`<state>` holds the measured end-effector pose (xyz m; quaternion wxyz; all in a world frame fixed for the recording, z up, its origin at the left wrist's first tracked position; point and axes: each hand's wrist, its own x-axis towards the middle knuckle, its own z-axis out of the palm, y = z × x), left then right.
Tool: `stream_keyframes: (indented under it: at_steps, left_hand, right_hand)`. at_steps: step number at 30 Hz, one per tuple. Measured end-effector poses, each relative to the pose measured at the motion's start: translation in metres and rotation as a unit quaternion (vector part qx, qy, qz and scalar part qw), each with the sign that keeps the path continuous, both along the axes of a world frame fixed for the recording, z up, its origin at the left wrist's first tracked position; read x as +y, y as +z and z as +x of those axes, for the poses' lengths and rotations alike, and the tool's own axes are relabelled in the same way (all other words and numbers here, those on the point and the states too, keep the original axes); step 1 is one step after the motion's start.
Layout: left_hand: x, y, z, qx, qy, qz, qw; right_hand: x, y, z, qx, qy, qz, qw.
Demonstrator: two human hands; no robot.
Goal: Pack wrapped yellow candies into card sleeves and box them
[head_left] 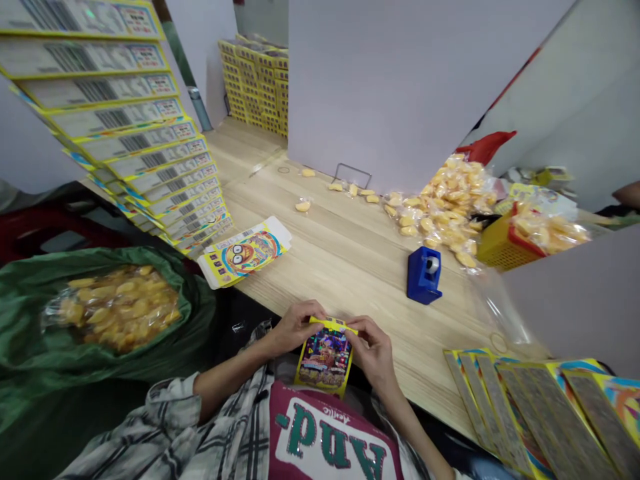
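Observation:
A small yellow box (325, 360) with a dark, shiny picture on its front is held upright near my chest, at the table's front edge. My left hand (299, 327) pinches its top left corner, thumb on the front. Opposite it, my right hand (371, 348) grips the top right corner in the same way. Left of my hands, a flat yellow-and-white carton (245, 252) with a cartoon face in glasses lies on the table. A blue tape dispenser (424, 275) stands to the right.
Tall stack of boxes (150, 160) at left, above a green bag (195, 293) of wrapped yellow pieces. More wrapped pieces (450, 200) are heaped at back right beside a yellow basket (495, 243). Flat cartons (540, 407) lie front right. A grey divider (370, 87) stands behind.

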<state>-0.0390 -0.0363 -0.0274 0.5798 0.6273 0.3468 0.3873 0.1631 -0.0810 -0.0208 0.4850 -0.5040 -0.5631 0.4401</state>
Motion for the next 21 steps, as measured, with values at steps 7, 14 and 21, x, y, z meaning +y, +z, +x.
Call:
stream_keyframes:
  at_steps: [7,14,21]
  left_hand:
    - [-0.006,-0.002,0.018,-0.077,-0.05,-0.244,0.965]
    - [0.004,-0.004,0.035,-0.043,-0.066,-0.194,0.978]
    - [0.019,0.004,0.029,-0.046,-0.005,-0.249,0.967]
  right_hand:
    - [0.037,-0.017,0.054,0.044,-0.173,0.014,0.984]
    - [0.106,-0.017,0.159,-0.04,-0.452,0.019,0.891]
    - [0.118,-0.026,0.146,0.007,-0.469,0.033,0.882]
